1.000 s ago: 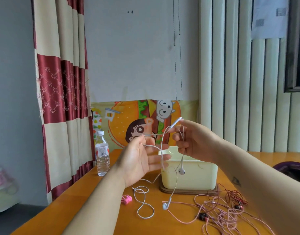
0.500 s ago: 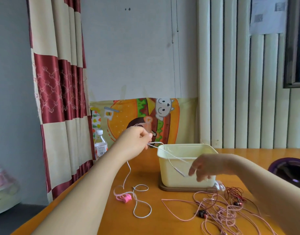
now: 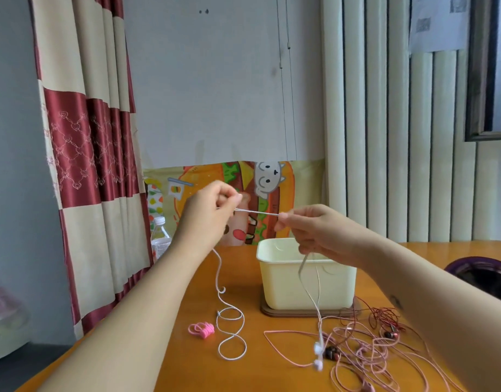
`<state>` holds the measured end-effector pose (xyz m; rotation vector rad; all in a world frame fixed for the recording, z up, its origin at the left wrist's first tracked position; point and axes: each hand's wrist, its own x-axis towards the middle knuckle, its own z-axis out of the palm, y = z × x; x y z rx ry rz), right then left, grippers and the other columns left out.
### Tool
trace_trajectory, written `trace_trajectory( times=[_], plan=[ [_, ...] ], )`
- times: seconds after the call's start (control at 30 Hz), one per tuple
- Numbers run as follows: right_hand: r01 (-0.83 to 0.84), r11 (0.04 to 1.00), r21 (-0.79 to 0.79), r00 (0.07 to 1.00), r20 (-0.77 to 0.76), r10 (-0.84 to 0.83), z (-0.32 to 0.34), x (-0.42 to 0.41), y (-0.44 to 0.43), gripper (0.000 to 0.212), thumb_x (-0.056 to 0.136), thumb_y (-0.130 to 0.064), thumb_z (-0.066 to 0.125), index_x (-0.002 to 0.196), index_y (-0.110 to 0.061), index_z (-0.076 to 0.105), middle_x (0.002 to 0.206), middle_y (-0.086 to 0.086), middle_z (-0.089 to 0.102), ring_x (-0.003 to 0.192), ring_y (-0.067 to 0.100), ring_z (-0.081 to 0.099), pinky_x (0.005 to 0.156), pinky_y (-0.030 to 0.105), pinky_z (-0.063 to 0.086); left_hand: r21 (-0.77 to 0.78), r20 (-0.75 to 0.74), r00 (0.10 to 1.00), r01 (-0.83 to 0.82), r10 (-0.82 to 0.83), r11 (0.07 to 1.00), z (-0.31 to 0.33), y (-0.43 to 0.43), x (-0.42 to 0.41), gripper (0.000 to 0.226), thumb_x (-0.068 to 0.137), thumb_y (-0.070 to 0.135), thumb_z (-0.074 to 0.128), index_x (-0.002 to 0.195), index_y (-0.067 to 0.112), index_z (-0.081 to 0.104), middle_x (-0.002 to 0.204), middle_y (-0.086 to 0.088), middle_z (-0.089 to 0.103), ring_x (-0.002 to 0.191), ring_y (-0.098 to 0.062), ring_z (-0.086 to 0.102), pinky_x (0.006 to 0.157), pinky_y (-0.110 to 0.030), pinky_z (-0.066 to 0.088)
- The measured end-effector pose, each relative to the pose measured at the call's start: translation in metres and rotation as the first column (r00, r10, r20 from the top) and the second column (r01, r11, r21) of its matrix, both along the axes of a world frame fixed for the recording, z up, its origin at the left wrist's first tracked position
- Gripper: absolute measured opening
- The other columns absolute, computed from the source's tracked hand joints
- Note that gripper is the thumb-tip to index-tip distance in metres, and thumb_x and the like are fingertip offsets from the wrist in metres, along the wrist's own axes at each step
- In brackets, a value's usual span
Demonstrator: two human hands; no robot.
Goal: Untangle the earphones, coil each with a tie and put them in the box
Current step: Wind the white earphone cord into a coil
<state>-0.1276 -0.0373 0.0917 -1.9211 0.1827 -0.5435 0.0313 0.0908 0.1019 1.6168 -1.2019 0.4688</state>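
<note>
white earphones (image 3: 256, 212): a short run of their cable is pulled straight between the two hands, in the air above the left edge of the box (image 3: 305, 281). the left hand (image 3: 208, 216) is raised up and left of the box, its back toward the camera, its fingers (image 3: 229, 198) curled and pinching the left end of that run. from under this hand the cable falls to the table (image 3: 243, 372) left of the box and lies there in loose loops. the right hand (image 3: 317, 232) is over the box's opening, a little lower than the left, its fingers (image 3: 284, 220) closed on the other end of the run. below it the cable hangs down across the box's front wall, and the white earbuds (image 3: 318, 356), blurred, rest on the table in front of the box.

the box stands on a dark wooden base (image 3: 300, 313). a bunched pink tie (image 3: 201, 330) lies in front and left of the box, just beside the white loops. a tangle of pink earphones (image 3: 365, 352) spreads in front and right of the box, and the earbuds lie at its left edge. red earphones (image 3: 383, 318) lie by the box's front right corner, mixed with the pink, and the right forearm covers part of both. a water bottle (image 3: 160, 241) stands well left of the box, partly hidden by the left forearm.
</note>
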Motion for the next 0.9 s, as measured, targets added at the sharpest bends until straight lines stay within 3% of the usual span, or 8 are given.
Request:
trace_trajectory(
  times=[0.13,0.33,0.53,0.6,0.7,0.77,0.8,0.9],
  plan=[
    [-0.051,0.996,0.067,0.998,-0.035,0.053,0.003,-0.003,-0.002,0.028,0.096,-0.028,0.049,0.092,-0.008,0.067,0.057,-0.002,0.025,0.052,0.012,0.024,0.055,0.025,0.027,0.027,-0.039,0.995,-0.095,0.096,0.995,-0.019,-0.004,0.023,0.011,0.093,0.025,0.057,0.086,0.018,0.061,0.072,0.003,0.063,0.069,-0.009,0.059,0.056,-0.014,0.037],
    [-0.421,0.859,0.291,0.853,-0.196,0.484,0.004,-0.006,0.009,0.024,0.097,-0.028,0.043,0.096,-0.012,0.060,0.049,-0.009,0.030,0.042,0.006,0.025,0.046,0.017,0.033,0.146,-0.135,0.977,-0.145,0.165,0.979,-0.055,-0.010,0.051,0.016,0.095,0.026,0.054,0.090,0.014,0.062,0.075,0.002,0.062,0.074,-0.013,0.057,0.057,-0.022,0.039],
    [-0.281,0.819,0.500,0.938,-0.040,0.346,-0.005,0.008,0.024,0.028,0.100,-0.023,0.037,0.084,-0.014,0.058,0.060,0.000,0.059,0.056,0.012,0.060,0.071,0.029,0.053,0.417,-0.195,0.978,0.020,0.069,0.909,-0.081,-0.016,0.050,0.017,0.096,0.028,0.051,0.083,0.023,0.060,0.080,0.010,0.061,0.078,-0.010,0.055,0.064,-0.022,0.039],
    [-0.277,0.756,0.593,0.949,0.045,0.312,-0.007,0.012,0.026,0.028,0.100,-0.023,0.037,0.083,-0.014,0.058,0.070,0.003,0.065,0.066,0.015,0.066,0.078,0.031,0.055,0.278,-0.194,0.979,-0.011,0.068,0.961,-0.076,-0.014,0.041,0.017,0.096,0.028,0.051,0.082,0.025,0.061,0.082,0.010,0.063,0.080,-0.010,0.057,0.065,-0.020,0.040],
    [-0.287,0.700,0.654,0.954,0.132,0.268,-0.008,0.018,0.026,0.031,0.099,-0.023,0.039,0.080,-0.012,0.060,0.077,0.007,0.069,0.070,0.018,0.069,0.074,0.031,0.057,-0.097,-0.221,0.975,-0.009,-0.013,0.995,-0.061,0.002,0.013,0.034,0.098,0.031,0.046,0.070,0.016,0.059,0.065,0.006,0.061,0.064,-0.011,0.058,0.062,-0.028,0.044],
    [-0.285,0.712,0.642,0.956,0.135,0.261,-0.009,0.020,0.028,0.031,0.099,-0.025,0.039,0.078,-0.013,0.059,0.076,0.006,0.069,0.063,0.016,0.065,0.065,0.028,0.056,-0.010,-0.371,0.908,0.207,-0.196,0.978,-0.051,0.015,-0.002,0.050,0.098,0.041,0.038,0.066,0.008,0.059,0.059,0.000,0.063,0.058,-0.014,0.058,0.061,-0.028,0.047],
    [-0.283,0.728,0.624,0.956,0.121,0.268,-0.010,0.022,0.029,0.031,0.099,-0.025,0.039,0.079,-0.013,0.059,0.075,0.005,0.068,0.059,0.014,0.061,0.060,0.025,0.054,0.115,-0.522,0.810,0.375,-0.265,0.920,-0.050,0.022,-0.009,0.060,0.095,0.050,0.032,0.070,0.005,0.063,0.064,-0.004,0.068,0.062,-0.017,0.062,0.062,-0.028,0.050],
    [-0.291,0.799,0.527,0.948,0.048,0.314,-0.013,0.022,0.033,0.028,0.099,-0.026,0.039,0.082,-0.014,0.058,0.075,0.002,0.065,0.053,0.010,0.049,0.055,0.021,0.046,0.341,-0.797,0.563,0.717,-0.217,0.608,-0.062,0.030,-0.015,0.087,0.087,0.065,0.013,0.096,-0.001,0.069,0.096,-0.019,0.072,0.083,-0.026,0.068,0.078,-0.031,0.052]
  ],
)
